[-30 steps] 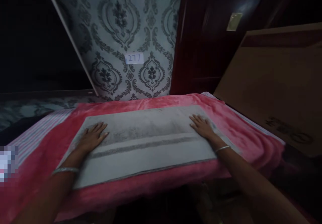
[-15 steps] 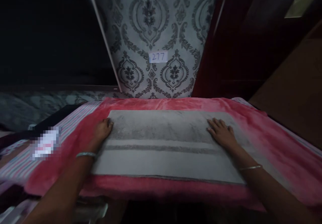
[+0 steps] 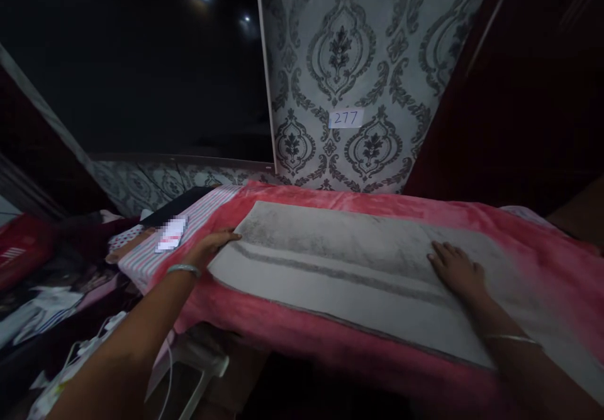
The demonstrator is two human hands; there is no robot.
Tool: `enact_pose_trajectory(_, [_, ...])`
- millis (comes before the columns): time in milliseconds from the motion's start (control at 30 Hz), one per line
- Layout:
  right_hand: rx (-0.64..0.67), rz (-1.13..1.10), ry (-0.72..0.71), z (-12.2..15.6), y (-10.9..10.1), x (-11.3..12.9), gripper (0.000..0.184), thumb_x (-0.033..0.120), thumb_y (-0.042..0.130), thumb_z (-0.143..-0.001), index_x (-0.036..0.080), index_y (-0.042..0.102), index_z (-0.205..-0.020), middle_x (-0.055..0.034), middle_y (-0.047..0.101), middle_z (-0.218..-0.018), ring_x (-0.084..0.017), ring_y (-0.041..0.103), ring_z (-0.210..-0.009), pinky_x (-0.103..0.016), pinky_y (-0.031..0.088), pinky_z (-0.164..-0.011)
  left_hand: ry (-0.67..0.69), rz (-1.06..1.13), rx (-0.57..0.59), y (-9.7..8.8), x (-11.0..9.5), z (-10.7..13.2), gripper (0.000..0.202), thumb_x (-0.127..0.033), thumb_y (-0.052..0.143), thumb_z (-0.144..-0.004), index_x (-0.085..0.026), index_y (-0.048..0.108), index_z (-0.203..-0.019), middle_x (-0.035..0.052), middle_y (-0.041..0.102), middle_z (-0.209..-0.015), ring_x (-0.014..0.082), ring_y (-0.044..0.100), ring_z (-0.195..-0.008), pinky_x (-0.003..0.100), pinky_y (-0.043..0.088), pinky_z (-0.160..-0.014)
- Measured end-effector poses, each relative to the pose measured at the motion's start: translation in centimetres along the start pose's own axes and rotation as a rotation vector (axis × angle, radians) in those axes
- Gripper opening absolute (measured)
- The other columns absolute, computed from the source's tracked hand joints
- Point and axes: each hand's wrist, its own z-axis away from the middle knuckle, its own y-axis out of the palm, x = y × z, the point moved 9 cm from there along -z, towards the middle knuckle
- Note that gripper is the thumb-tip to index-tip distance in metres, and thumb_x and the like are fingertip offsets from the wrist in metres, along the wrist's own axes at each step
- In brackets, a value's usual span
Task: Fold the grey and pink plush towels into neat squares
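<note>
A grey towel (image 3: 330,240) with a darker stripe lies across a pink plush blanket (image 3: 302,310). At its left edge, my left hand (image 3: 219,240) has its fingers close together on the towel's border, and the stripe bends up towards them. My right hand (image 3: 457,272) rests flat on the towel's right part, fingers a little apart. Part of the towel runs on to the right, partly hidden behind my right forearm. Both wrists carry a bangle.
A striped cloth (image 3: 191,225) with a blurred white label (image 3: 172,233) lies left of the blanket. Heaped clothes (image 3: 51,310) and a white plastic chair (image 3: 202,369) are at lower left. Behind stand a dark TV screen (image 3: 165,73) and a patterned wall (image 3: 340,80) with a paper reading 277 (image 3: 346,118).
The view has turned left, bringing the heaped clothes into sight. The towel's left edge now bends near my left hand. My right hand stays flat on the towel.
</note>
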Motion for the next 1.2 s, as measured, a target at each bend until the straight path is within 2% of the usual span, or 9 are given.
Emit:
enact_pose_trajectory(133, [-0.093,-0.365,0.012,0.3,-2.4,6.0,0.061,0.038,0.040,-0.088,0.011,0.054,-0.142,-0.0196,0.057,-0.142,-0.033,0.053,-0.132,-0.051,0.041,-0.113,0.001,0.184,0.198,2.4,-6.3,-0.9,0.059,-0.036,0.077,-0.064,-0.016,0.069,-0.118,0.0150,0.074,-0.118,0.0350,0.069,-0.109,0.044,0.056,-0.093])
enact_pose_trajectory(233, [0.189,-0.804,0.025,1.3,-1.0,12.8,0.062,0.042,0.042,-0.091,0.017,0.046,-0.147,-0.0168,0.063,-0.135,-0.029,0.067,-0.112,-0.050,0.053,-0.100,0.184,-0.017,0.225,5.6,-14.2,-1.1,0.044,-0.028,0.067,-0.073,-0.008,0.070,-0.113,0.0157,0.074,-0.115,0.0314,0.070,-0.105,0.039,0.054,-0.090])
enact_pose_trajectory(333, [0.528,-1.291,0.036,3.6,0.8,19.7,0.060,0.052,0.036,-0.099,0.022,0.034,-0.151,-0.0164,0.061,-0.137,-0.024,0.071,-0.104,-0.046,0.057,-0.092,0.368,-0.178,0.182,11.4,-21.3,0.5,0.043,-0.019,0.059,-0.080,0.001,0.066,-0.118,0.0198,0.069,-0.124,0.0304,0.065,-0.115,0.034,0.049,-0.089])
enact_pose_trajectory(433, [0.793,-1.545,0.097,6.2,2.7,23.7,0.059,0.059,0.023,-0.102,0.022,0.043,-0.142,-0.0148,0.069,-0.121,-0.024,0.073,-0.095,-0.044,0.058,-0.086,0.368,-0.174,0.301,19.6,-23.7,3.0,0.049,-0.015,0.059,-0.082,-0.005,0.061,-0.130,0.0140,0.075,-0.107,0.0283,0.072,-0.099,0.033,0.052,-0.078])
enact_pose_trajectory(567, [0.923,-1.628,0.054,7.9,4.6,25.0,0.060,0.063,0.029,-0.098,0.017,0.062,-0.117,-0.0125,0.074,-0.091,-0.027,0.072,-0.082,-0.041,0.058,-0.075,0.227,-0.007,0.518,26.3,-21.9,5.3,0.049,-0.018,0.063,-0.084,-0.016,0.059,-0.132,0.0047,0.072,-0.071,0.0214,0.070,-0.054,0.032,0.055,-0.055])
enact_pose_trajectory(633, [0.866,-1.641,0.029,7.7,5.1,24.5,0.049,0.059,0.047,-0.092,0.017,0.064,-0.111,-0.0103,0.074,-0.087,-0.026,0.071,-0.080,-0.040,0.057,-0.075,0.210,0.080,0.469,25.4,-20.5,4.7,0.046,-0.021,0.062,-0.084,-0.016,0.061,-0.130,0.0030,0.070,-0.069,0.0187,0.066,-0.048,0.028,0.053,-0.049])
enact_pose_trajectory(733, [0.688,-1.577,0.066,6.4,5.8,23.6,0.038,0.041,0.067,-0.079,0.019,0.066,-0.109,-0.0061,0.074,-0.087,-0.023,0.069,-0.077,-0.038,0.057,-0.078,0.257,0.189,0.196,20.0,-18.2,2.5,0.041,-0.025,0.061,-0.085,-0.016,0.063,-0.125,0.0048,0.070,-0.079,0.0177,0.069,-0.063,0.026,0.054,-0.056])
enact_pose_trajectory(900, [0.485,-1.478,0.136,3.6,5.2,22.9,0.048,0.019,0.065,-0.066,0.020,0.067,-0.114,-0.0006,0.074,-0.085,-0.020,0.066,-0.073,-0.033,0.056,-0.074,0.268,0.359,-0.122,13.6,-12.1,1.8,0.044,-0.038,0.073,-0.077,-0.018,0.067,-0.115,0.0110,0.073,-0.101,0.0276,0.069,-0.098,0.037,0.058,-0.080])
enact_pose_trajectory(1200, [0.379,-1.309,0.220,3.7,3.8,14.3,0.057,0.016,0.056,-0.062,0.018,0.068,-0.118,0.0002,0.073,-0.083,-0.018,0.064,-0.066,-0.027,0.053,-0.062,0.287,0.511,-0.128,19.4,-7.5,0.6,0.064,-0.062,0.074,-0.068,-0.017,0.069,-0.113,0.0125,0.074,-0.108,0.0274,0.069,-0.102,0.040,0.054,-0.093])
